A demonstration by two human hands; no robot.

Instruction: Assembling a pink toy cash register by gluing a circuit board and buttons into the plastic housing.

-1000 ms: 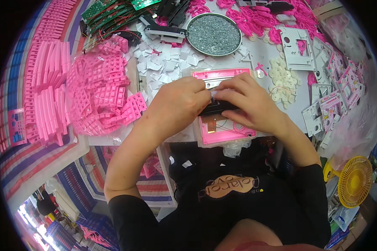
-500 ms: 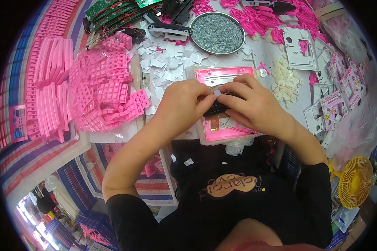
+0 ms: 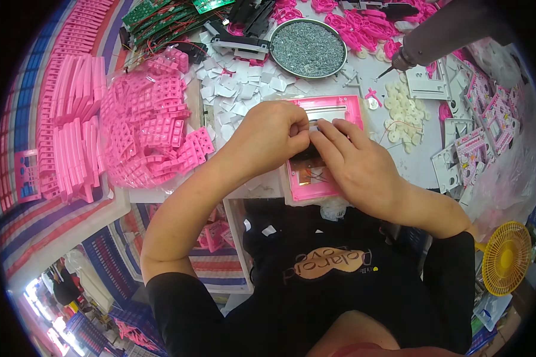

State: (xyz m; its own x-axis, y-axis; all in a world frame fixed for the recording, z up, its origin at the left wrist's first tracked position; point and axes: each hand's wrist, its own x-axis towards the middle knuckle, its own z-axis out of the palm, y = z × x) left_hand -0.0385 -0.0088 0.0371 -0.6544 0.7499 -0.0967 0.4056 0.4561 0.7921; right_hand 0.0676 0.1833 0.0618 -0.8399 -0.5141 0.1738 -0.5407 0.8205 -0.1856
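Observation:
A pink rectangular plastic housing [image 3: 352, 107] lies in front of me, with a metal rod along its far side and a black part [image 3: 304, 156] inside. My left hand [image 3: 274, 135] is curled at the housing's left side, thumb and fingertips closed together over the black part. Whatever they pinch is hidden. My right hand [image 3: 363, 166] lies across the housing's right half, fingers stretched out and fingertips on or just above the black part. Thin wires and a copper-coloured piece [image 3: 307, 176] show below the fingers.
A dark electric screwdriver [image 3: 443, 38] reaches in from the upper right. A round dish of small screws [image 3: 308, 49] stands beyond the housing. White paper squares [image 3: 239, 89], bagged pink parts [image 3: 143, 119], cream-coloured discs [image 3: 404, 113] and white panels [image 3: 426, 86] surround the work. Green circuit boards [image 3: 155, 21] lie far left.
The electric screwdriver has come into view at the upper right. My right hand has shifted nearer and its fingers have straightened. My left fingers have curled in more. The white piece between the fingertips no longer shows.

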